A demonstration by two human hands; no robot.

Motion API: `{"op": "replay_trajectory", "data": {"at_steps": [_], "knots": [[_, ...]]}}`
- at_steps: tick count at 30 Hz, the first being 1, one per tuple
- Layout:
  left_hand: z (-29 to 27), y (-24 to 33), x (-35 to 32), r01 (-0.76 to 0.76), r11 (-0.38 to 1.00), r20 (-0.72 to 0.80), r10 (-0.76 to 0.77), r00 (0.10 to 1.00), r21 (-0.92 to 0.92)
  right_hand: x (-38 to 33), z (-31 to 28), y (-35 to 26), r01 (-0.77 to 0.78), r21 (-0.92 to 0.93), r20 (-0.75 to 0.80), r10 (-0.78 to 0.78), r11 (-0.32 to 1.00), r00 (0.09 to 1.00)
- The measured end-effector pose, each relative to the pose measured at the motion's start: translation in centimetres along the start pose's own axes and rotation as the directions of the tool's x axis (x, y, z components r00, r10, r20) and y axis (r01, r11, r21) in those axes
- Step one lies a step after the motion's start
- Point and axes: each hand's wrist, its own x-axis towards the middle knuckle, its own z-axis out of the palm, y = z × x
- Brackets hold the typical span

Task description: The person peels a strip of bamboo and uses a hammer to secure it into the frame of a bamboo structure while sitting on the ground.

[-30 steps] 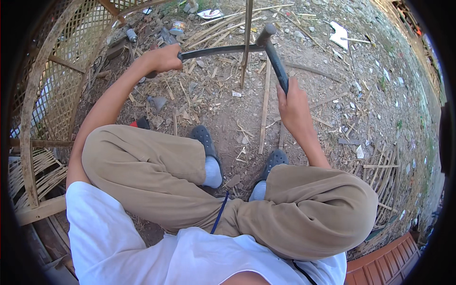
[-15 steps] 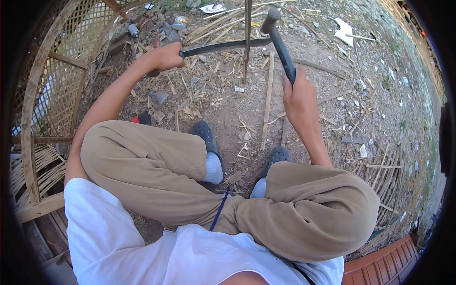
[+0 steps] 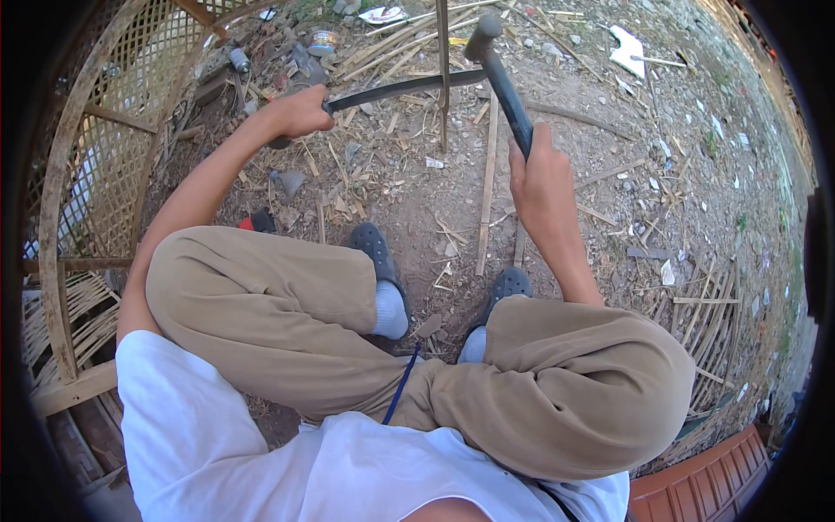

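Observation:
I sit on the dirt with my knees bent, in tan trousers and grey shoes. My left hand (image 3: 300, 111) grips the handle of a long dark blade (image 3: 404, 89) that lies crosswise against an upright bamboo strip (image 3: 443, 74). My right hand (image 3: 541, 178) holds the dark handle of a hammer (image 3: 497, 65), raised so that its head hangs just right of the strip, above the blade's far end. A second split bamboo strip (image 3: 485, 187) lies on the ground between my hands.
A curved woven bamboo lattice frame (image 3: 100, 157) stands at my left. Bamboo offcuts, slivers and stones litter the ground ahead; a small can (image 3: 323, 41) and scraps lie at the top. Woven strips (image 3: 709, 326) lie at the right, and a reddish board (image 3: 704, 483) at bottom right.
The hammer has risen, its head moving up toward the top of the upright strip. The left hand and the blade have stayed nearly in place.

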Motion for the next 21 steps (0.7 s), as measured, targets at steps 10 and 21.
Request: {"op": "replay_trajectory", "data": {"at_steps": [10, 21], "knots": [[0.1, 1.4, 1.9, -0.111, 0.990, -0.020, 0.113, 0.993, 0.086, 0.0, 2.7, 3.8, -0.003, -0.020, 0.007, 0.004, 1.000, 1.000], [-0.5, 2.2, 0.7, -0.023, 0.999, 0.043, 0.021, 0.999, 0.035, -0.1, 3.6, 3.1, -0.048, 0.017, -0.033, 0.049, 0.999, 0.998]]}}
